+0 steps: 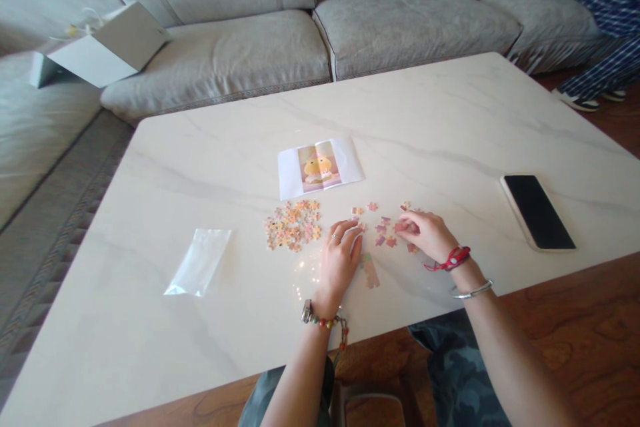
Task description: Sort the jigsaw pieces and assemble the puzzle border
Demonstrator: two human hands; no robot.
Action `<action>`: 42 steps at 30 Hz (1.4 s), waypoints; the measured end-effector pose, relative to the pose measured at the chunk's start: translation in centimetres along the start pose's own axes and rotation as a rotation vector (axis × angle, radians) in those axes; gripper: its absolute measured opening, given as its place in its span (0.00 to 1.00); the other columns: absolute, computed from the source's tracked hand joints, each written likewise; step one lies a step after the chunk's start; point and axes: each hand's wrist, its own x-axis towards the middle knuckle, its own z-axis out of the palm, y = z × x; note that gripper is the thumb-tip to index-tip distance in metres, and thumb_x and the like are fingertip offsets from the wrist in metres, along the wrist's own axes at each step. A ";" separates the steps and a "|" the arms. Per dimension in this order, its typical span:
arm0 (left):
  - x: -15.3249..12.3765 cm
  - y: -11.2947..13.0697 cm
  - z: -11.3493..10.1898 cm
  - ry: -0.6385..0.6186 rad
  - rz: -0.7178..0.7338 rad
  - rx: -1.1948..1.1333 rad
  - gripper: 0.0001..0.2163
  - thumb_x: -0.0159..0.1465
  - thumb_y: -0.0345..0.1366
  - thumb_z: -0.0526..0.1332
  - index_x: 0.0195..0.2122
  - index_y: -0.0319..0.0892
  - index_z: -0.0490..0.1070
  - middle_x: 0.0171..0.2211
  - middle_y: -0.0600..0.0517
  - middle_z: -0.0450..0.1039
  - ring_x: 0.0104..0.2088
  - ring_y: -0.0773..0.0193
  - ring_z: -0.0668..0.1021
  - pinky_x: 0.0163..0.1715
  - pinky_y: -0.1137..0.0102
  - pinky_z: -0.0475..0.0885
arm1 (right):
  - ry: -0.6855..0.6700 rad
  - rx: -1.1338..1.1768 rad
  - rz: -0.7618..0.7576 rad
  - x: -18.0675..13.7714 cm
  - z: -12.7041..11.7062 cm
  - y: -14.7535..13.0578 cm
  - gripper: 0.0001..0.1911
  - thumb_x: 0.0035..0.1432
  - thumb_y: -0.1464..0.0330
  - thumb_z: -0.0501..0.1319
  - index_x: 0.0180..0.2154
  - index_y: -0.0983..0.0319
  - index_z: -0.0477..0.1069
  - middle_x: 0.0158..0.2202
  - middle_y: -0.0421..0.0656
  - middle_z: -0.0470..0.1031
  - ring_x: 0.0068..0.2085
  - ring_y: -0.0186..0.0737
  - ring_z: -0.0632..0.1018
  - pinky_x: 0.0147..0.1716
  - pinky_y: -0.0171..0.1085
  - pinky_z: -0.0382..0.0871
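A heap of small pastel puzzle pieces (293,223) lies on the white marble table (425,127). Several loose pieces (380,221) are spread to its right. My left hand (340,260) rests flat on the table between the heap and the loose pieces, fingers stretched out, beside a short strip of joined pieces (371,272). My right hand (425,233) lies over the loose pieces with its fingers curled; its fingertips pinch a small piece. A folded reference picture (320,167) of a yellow cartoon figure lies just beyond the pieces.
An empty clear plastic bag (199,261) lies on the table at the left. A dark phone (537,211) lies at the right. A grey sofa (300,33) wraps the far side, with a white box (107,47). Another person's legs (600,60) show far right.
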 end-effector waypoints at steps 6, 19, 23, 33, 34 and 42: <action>-0.1 0.5 0.3 -0.019 0.033 -0.012 0.08 0.62 0.31 0.53 0.40 0.43 0.68 0.42 0.48 0.69 0.47 0.60 0.69 0.46 0.61 0.68 | 0.047 0.265 0.142 -0.4 -0.1 -0.5 0.09 0.51 0.63 0.58 0.29 0.60 0.74 0.28 0.42 0.77 0.28 0.37 0.76 0.31 0.36 0.69; -0.2 1.9 0.6 -0.078 0.130 -0.003 0.07 0.62 0.32 0.53 0.39 0.41 0.68 0.41 0.49 0.69 0.44 0.61 0.70 0.46 0.62 0.68 | -0.028 0.610 0.323 -1.6 0.3 -2.6 0.12 0.47 0.63 0.59 0.32 0.63 0.71 0.25 0.44 0.77 0.22 0.35 0.74 0.19 0.32 0.66; -0.5 2.4 0.3 -0.061 0.141 -0.026 0.07 0.62 0.33 0.54 0.39 0.42 0.68 0.41 0.49 0.69 0.44 0.61 0.70 0.46 0.61 0.68 | 0.002 0.580 0.285 -1.7 0.1 -3.8 0.10 0.47 0.64 0.60 0.31 0.63 0.71 0.24 0.43 0.77 0.21 0.35 0.74 0.23 0.33 0.69; -6.0 4.3 -3.3 -0.052 0.101 0.056 0.07 0.60 0.32 0.55 0.40 0.43 0.68 0.41 0.47 0.70 0.46 0.59 0.70 0.44 0.59 0.69 | -0.045 0.559 0.215 -7.1 0.7 -4.8 0.08 0.50 0.64 0.57 0.29 0.62 0.69 0.26 0.42 0.76 0.25 0.35 0.76 0.30 0.35 0.70; -6.7 4.2 -3.4 -0.067 0.105 0.067 0.07 0.60 0.31 0.56 0.40 0.43 0.68 0.42 0.47 0.70 0.46 0.59 0.70 0.44 0.59 0.69 | -0.054 0.523 0.212 -7.5 1.2 -5.0 0.07 0.50 0.64 0.57 0.28 0.62 0.69 0.26 0.41 0.76 0.26 0.36 0.76 0.30 0.35 0.70; -9.0 3.4 -2.4 -0.166 0.095 0.133 0.08 0.60 0.32 0.55 0.41 0.42 0.68 0.42 0.47 0.69 0.47 0.59 0.69 0.43 0.60 0.69 | -0.085 0.447 0.284 -8.1 4.5 -5.6 0.05 0.47 0.66 0.60 0.26 0.61 0.70 0.24 0.41 0.76 0.25 0.34 0.75 0.26 0.34 0.70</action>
